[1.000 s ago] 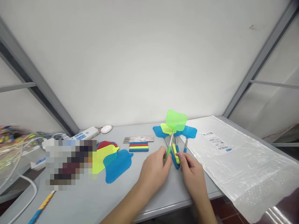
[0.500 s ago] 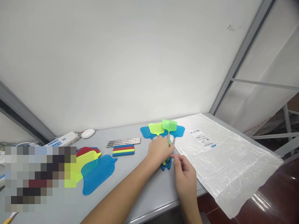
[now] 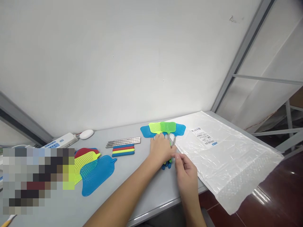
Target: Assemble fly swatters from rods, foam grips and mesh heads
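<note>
A bunch of fly swatters lies together on the table, with blue [image 3: 146,131], yellow [image 3: 155,127] and green [image 3: 168,127] heads fanned out and overlapping. My left hand [image 3: 161,148] is closed over their shafts from above. The ends of blue handles [image 3: 166,165] stick out below it. Beside it, my right hand [image 3: 187,173] is closed, thumb and index finger pinched against the left thumb at the bunch's right edge. What that pinch holds is hidden. A metal shaft [image 3: 174,140] shows above the fingers.
To the left lie metal rods [image 3: 124,141], several coloured handles [image 3: 123,150] and loose swatter heads in blue [image 3: 98,176], yellow [image 3: 84,164] and red [image 3: 87,152]. A white plastic mailing bag [image 3: 227,157] overhangs the table's right edge. A power strip [image 3: 60,140] and white mouse [image 3: 86,134] sit far left.
The green swatter head has dropped flatter over the yellow and blue ones. A blue handle that stuck out by my right hand has shifted up toward the left hand.
</note>
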Available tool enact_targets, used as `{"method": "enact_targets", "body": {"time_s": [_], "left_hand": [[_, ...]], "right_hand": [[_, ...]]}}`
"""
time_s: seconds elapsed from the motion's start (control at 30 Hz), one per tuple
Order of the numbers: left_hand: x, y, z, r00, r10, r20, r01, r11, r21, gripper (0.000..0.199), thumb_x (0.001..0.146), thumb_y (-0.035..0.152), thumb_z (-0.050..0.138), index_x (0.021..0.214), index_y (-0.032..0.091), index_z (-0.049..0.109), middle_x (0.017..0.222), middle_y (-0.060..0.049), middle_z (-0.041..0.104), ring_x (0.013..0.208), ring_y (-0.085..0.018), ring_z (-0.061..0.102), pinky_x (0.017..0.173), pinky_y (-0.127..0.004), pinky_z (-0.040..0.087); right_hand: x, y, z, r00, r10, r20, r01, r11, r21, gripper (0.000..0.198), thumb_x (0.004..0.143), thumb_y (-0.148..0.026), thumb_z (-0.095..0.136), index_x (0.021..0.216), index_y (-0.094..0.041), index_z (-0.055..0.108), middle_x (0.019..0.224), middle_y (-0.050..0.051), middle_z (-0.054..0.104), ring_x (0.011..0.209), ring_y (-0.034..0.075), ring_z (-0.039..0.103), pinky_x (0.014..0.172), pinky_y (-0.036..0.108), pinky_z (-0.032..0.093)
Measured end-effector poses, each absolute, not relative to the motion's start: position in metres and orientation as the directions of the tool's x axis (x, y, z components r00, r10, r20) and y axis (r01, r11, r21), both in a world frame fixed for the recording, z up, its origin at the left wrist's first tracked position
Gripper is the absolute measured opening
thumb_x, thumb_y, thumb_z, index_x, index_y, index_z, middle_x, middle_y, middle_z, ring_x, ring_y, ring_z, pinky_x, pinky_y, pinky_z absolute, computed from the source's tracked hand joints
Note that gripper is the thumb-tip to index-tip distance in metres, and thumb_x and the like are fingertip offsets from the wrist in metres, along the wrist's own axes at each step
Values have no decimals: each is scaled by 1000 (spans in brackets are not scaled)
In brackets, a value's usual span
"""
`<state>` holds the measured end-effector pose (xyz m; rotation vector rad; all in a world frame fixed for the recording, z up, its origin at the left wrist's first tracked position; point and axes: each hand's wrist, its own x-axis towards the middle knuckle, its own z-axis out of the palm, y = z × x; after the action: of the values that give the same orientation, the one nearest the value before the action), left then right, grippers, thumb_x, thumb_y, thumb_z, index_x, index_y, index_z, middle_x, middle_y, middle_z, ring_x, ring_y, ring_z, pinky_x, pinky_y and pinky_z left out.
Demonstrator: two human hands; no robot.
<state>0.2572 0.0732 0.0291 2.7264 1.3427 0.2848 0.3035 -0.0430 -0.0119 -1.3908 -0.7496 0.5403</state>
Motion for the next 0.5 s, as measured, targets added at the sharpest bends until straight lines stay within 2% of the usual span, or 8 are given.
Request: {"method": "enact_targets", "body": {"time_s": [0.13,0.23,0.5], "left_hand": [[254,73,25,612,778,138,765,-627,144,31,84,37,47,76,15,68,103,-17,60,104,-34,50,84,-46,40],[250,72,25,627,766,144,753,-643,138,30,83,37,49,76,16,69,102,-16,59,103,-33,49,84,-46,39],[245,70,23,641,753,148,738,-658,149,27,83,36,51,74,16,67,104,-15,58,105,-32,47,87,-45,37]], "right_hand": [[305,-43,-15,674,732,100,47,93,-995,35,89,-50,54,93,-18,68,63,-1,54,66,16,53,58,25,39],[306,-43,-16,673,734,92,41,88,-995,36,89,-51,54,93,-17,68,56,-4,43,57,14,45,52,24,34],[305,-44,-15,672,733,101,57,84,-995,38,88,-52,54,92,-17,67,54,-5,40,52,13,40,50,25,31]]}}
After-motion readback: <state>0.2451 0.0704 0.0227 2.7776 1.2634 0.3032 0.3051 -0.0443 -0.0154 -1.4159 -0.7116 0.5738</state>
